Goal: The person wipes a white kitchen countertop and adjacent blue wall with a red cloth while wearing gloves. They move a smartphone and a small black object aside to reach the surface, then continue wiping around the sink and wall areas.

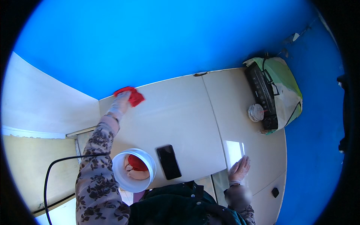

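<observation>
My left hand (121, 103), in a thin clear glove, is on a red cloth (136, 97) at the back left of the pale countertop (177, 112), against the blue wall. Part of the cloth is hidden under the fingers. My right hand (239, 170), also gloved, lies flat near the counter's front edge with fingers extended and nothing in it. Beside my left forearm stands a white plastic bucket (153, 166), holding a red cloth (137, 162) and pale pieces (138, 174) that look like cloth. A black smartphone (169, 162) lies just right of the bucket.
At the back right, a black boxed appliance or panel (260, 92) leans by a green and white bag (287, 84). A lidded clear cup (256, 112) stands before it. A small black object (275, 192) lies front right. A black cable (53, 163) loops at left.
</observation>
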A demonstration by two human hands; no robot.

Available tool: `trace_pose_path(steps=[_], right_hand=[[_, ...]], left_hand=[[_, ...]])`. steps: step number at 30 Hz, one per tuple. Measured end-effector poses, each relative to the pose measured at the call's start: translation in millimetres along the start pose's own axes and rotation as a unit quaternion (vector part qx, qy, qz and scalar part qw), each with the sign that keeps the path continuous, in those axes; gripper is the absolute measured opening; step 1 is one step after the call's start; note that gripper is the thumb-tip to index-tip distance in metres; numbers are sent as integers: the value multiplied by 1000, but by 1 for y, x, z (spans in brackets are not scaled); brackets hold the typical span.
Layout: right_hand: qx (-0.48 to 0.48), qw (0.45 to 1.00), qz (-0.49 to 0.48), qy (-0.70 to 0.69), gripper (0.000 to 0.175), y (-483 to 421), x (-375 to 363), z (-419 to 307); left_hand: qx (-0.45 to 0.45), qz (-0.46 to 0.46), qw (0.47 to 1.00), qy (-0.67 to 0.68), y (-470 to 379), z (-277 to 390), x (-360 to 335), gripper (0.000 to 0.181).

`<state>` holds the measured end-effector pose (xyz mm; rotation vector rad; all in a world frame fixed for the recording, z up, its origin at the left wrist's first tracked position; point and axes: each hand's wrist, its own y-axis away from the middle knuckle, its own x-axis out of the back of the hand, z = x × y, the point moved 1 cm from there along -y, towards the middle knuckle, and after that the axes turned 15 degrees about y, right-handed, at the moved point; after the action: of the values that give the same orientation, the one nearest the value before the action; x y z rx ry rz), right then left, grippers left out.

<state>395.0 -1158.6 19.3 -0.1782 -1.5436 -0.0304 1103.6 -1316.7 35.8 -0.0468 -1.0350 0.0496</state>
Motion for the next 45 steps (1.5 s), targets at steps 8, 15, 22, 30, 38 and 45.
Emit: trace_pose_path(steps=[8, 15, 22, 30, 38, 45], right_hand=[[-12, 1000, -7, 19, 60, 0, -6, 1], [-8, 1000, 5, 20, 58, -1, 5, -7], [-27, 1000, -10, -2, 59, -9, -11, 3], [-35, 999, -3, -25, 61, 10, 12, -5], [-54, 998, 3, -39, 62, 19, 28, -10], [-34, 996, 21, -77, 61, 7, 20, -5]], left_hand=[[281, 119, 950, 63, 103, -153, 31, 24], [169, 481, 598, 618, 58, 5, 173, 34], [-68, 584, 707, 393, 5, 183, 301, 34], [-170, 462, 864, -104, -77, 251, 224, 38], [-132, 210, 963, -109, -83, 243, 134, 27], [-138, 582, 801, 12, -78, 208, 276, 40]])
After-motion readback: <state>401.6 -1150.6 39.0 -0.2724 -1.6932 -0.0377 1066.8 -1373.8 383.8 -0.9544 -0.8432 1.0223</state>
